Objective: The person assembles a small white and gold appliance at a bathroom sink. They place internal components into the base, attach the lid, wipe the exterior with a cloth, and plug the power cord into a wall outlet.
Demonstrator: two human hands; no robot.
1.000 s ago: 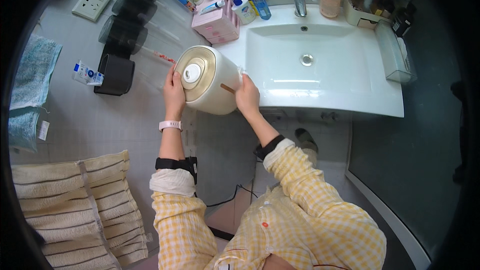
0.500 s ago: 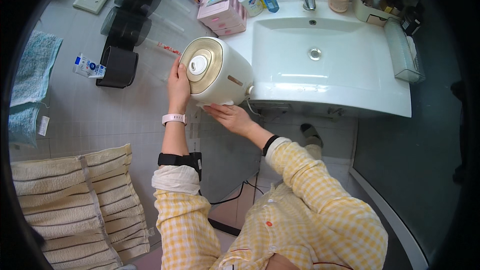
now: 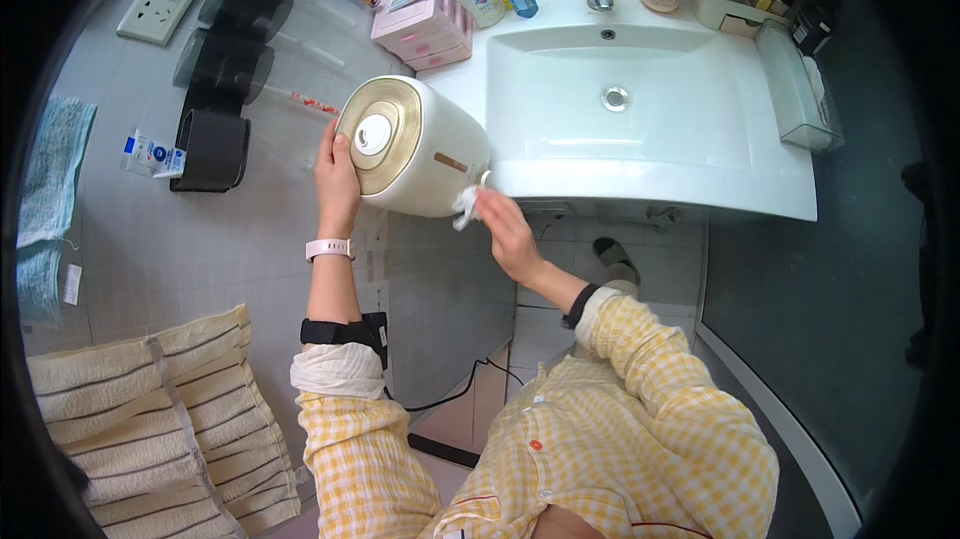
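White canister [image 3: 440, 144] | left fingers [image 3: 325, 147] grip it, arm [image 3: 335, 286] outstretched | right fingers [image 3: 492, 203] pinch pale wad [image 3: 466, 210]

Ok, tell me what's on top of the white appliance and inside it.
On its top end: a gold ridged disc with a round white cap; the left hand covers part of the edge. The white casing hides the inside, so I can't see that.

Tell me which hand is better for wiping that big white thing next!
Probably the right hand: it pinches a crumpled white tissue or cloth beside the white container, while the left hand is busy holding the container.
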